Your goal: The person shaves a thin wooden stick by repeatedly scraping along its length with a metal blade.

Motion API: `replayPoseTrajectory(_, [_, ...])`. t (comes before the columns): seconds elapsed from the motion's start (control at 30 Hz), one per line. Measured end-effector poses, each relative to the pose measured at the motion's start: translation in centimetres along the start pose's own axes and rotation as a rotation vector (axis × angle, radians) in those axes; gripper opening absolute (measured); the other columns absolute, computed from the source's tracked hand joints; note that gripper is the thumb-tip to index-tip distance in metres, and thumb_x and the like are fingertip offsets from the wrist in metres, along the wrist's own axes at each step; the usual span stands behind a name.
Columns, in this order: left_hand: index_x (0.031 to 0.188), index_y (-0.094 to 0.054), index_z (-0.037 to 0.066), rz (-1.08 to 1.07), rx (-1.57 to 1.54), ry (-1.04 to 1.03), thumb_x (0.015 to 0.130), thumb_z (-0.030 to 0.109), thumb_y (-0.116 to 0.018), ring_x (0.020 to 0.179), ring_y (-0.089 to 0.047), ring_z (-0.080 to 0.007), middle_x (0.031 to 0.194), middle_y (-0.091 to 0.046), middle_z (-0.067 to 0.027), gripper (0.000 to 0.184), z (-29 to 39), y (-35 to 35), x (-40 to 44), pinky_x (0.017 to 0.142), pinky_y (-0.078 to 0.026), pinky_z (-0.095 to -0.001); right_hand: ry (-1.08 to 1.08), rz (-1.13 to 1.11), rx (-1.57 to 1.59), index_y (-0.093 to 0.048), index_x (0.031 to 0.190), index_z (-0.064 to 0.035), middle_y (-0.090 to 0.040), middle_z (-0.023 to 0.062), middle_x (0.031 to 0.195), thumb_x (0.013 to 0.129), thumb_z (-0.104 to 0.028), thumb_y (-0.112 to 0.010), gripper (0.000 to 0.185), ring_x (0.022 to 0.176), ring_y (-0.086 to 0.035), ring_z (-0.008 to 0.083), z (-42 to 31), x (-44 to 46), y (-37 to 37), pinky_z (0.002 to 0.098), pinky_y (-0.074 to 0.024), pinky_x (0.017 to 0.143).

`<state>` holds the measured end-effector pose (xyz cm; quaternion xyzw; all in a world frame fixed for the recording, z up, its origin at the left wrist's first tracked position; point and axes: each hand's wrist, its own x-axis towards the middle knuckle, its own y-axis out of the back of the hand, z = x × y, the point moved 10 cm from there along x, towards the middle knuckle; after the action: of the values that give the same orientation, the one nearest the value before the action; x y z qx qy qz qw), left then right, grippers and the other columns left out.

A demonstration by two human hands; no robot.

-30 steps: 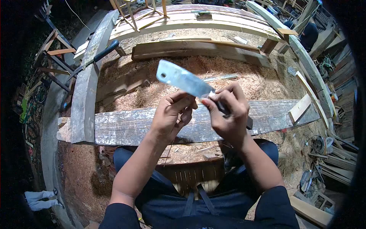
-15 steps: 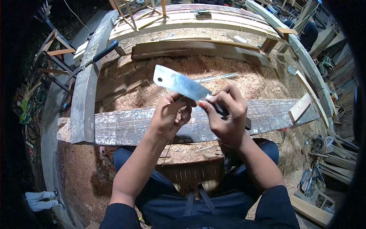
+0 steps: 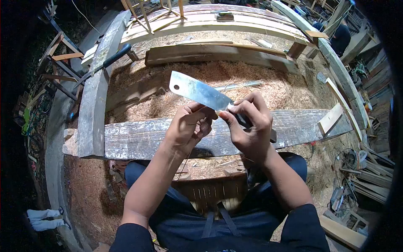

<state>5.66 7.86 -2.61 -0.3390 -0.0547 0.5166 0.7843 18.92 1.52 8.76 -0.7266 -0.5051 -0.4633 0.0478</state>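
Observation:
My right hand (image 3: 253, 126) is closed round the black handle (image 3: 242, 120) of a cleaver. The cleaver's broad shiny blade (image 3: 197, 91) points up to the left and has a round hole near its far end. Close under the blade's edge, my left hand (image 3: 189, 128) is closed in a pinch on a thin strip (image 3: 186, 161), whose tail dangles below the palm. A small pale bit shows between the two hands at the blade's heel. What the strip is made of I cannot make out. Both hands are above a weathered wooden beam (image 3: 138, 136).
Wood shavings (image 3: 277, 90) cover the ground. A long post (image 3: 93, 113) crosses the beam at left, with a black-handled tool (image 3: 116, 56) on it. A loose board (image 3: 331, 119) lies at the beam's right end. Farther back stands a plank bench (image 3: 252, 26); another person (image 3: 339, 35) is at upper right.
Almost nothing differs. The cleaver and both hands hold nearly the same place, with only a very slight shift of the blade and the left fingers.

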Motion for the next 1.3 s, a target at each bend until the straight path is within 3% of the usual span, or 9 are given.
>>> replayPoseTrajectory(0.03, [0.086,-0.067,-0.001,0.016,-0.054,0.023,0.09,0.006,-0.06,0.048,-0.048,-0.0077,0.06,-0.056,-0.0024,0.01,-0.2,0.0,0.1,0.042,-0.033,-0.0217,0.001,-0.001,-0.002,-0.063,0.076,0.0017,-0.052,0.0103,0.076,0.076,-0.008,-0.084,0.023,0.057,-0.056,0.0187,-0.1,-0.2,0.0,0.0312,-0.0459,0.051])
replayPoseTrajectory(0.07, [0.099,-0.063,-0.001,-0.171,-0.034,0.028,0.09,0.004,-0.059,0.056,-0.051,-0.0072,0.076,-0.06,-0.0044,0.011,-0.7,0.1,0.4,0.047,-0.042,-0.0198,-0.001,-0.022,0.028,-0.063,0.077,0.0018,-0.052,0.0105,0.076,0.076,-0.008,-0.084,0.023,0.057,-0.056,0.0189,-0.3,-0.4,-0.3,0.0311,-0.0465,0.051])
replayPoseTrajectory(0.33, [0.101,-0.063,0.001,-0.09,0.026,0.047,0.091,0.008,-0.062,0.056,-0.049,-0.0068,0.076,-0.06,-0.0027,0.012,-0.3,-0.6,-0.2,0.048,-0.04,-0.0198,0.02,-0.033,0.043,-0.064,0.077,0.0024,-0.052,0.0103,0.077,0.077,-0.009,-0.084,0.023,0.057,-0.057,0.0179,-0.4,-0.3,-0.2,0.0312,-0.047,0.051])
replayPoseTrajectory(0.47, [0.099,-0.064,0.001,-0.002,-0.017,0.037,0.094,0.01,-0.062,0.051,-0.047,-0.0048,0.072,-0.06,-0.0026,0.01,0.0,-0.8,-0.6,0.042,-0.032,-0.018,-0.019,0.004,0.012,-0.062,0.076,0.0024,-0.052,0.01,0.076,0.077,-0.01,-0.084,0.025,0.058,-0.057,0.0175,0.1,0.2,0.4,0.0315,-0.0473,0.05])
replayPoseTrajectory(0.57, [0.105,-0.061,0.0,-0.097,0.07,0.041,0.094,0.011,-0.062,0.052,-0.049,-0.0056,0.081,-0.061,-0.0039,0.016,-0.6,-0.1,-0.1,0.045,-0.037,-0.0166,0.028,-0.038,0.046,-0.062,0.075,0.0026,-0.052,0.0106,0.077,0.076,-0.008,-0.084,0.024,0.059,-0.058,0.019,-0.8,-0.3,-0.1,0.0321,-0.0478,0.051])
replayPoseTrajectory(0.87, [0.103,-0.062,0.001,-0.132,0.057,0.012,0.092,0.008,-0.061,0.051,-0.047,-0.005,0.073,-0.059,-0.0031,0.012,-0.2,-0.6,-0.4,0.043,-0.036,-0.0171,-0.012,-0.005,0.095,-0.064,0.077,0.0022,-0.052,0.0101,0.077,0.077,-0.011,-0.084,0.024,0.055,-0.056,0.0163,-0.2,-0.5,-0.1,0.0319,-0.0465,0.049])
replayPoseTrajectory(0.97, [0.101,-0.062,0.001,-0.008,0.01,0.059,0.091,0.006,-0.062,0.052,-0.047,-0.0047,0.075,-0.058,-0.0029,0.011,0.1,-1.2,-0.8,0.043,-0.037,-0.0169,-0.049,0.019,-0.034,-0.064,0.077,0.0015,-0.051,0.0095,0.076,0.077,-0.011,-0.084,0.024,0.058,-0.056,0.0186,0.5,0.4,0.9,0.0329,-0.0471,0.052])
replayPoseTrajectory(1.07, [0.104,-0.062,0.0,-0.15,0.032,0.012,0.091,0.006,-0.063,0.054,-0.046,-0.0046,0.079,-0.059,-0.0034,0.014,0.0,-0.9,-0.7,0.046,-0.036,-0.017,0.007,-0.069,0.061,-0.063,0.078,0.002,-0.052,0.0116,0.078,0.077,-0.009,-0.084,0.023,0.063,-0.058,0.0213,-1.0,-0.4,-0.1,0.0335,-0.048,0.054])
replayPoseTrajectory(1.3, [0.106,-0.059,0.002,-0.148,-0.014,0.04,0.091,0.013,-0.066,0.054,-0.049,-0.0065,0.079,-0.06,-0.0041,0.019,-0.2,-1.0,-0.6,0.045,-0.038,-0.0171,0.008,-0.048,0.062,-0.062,0.076,0.0029,-0.051,0.0107,0.075,0.076,-0.009,-0.084,0.025,0.06,-0.056,0.0215,-1.1,-0.3,0.0,0.0328,-0.0467,0.053])
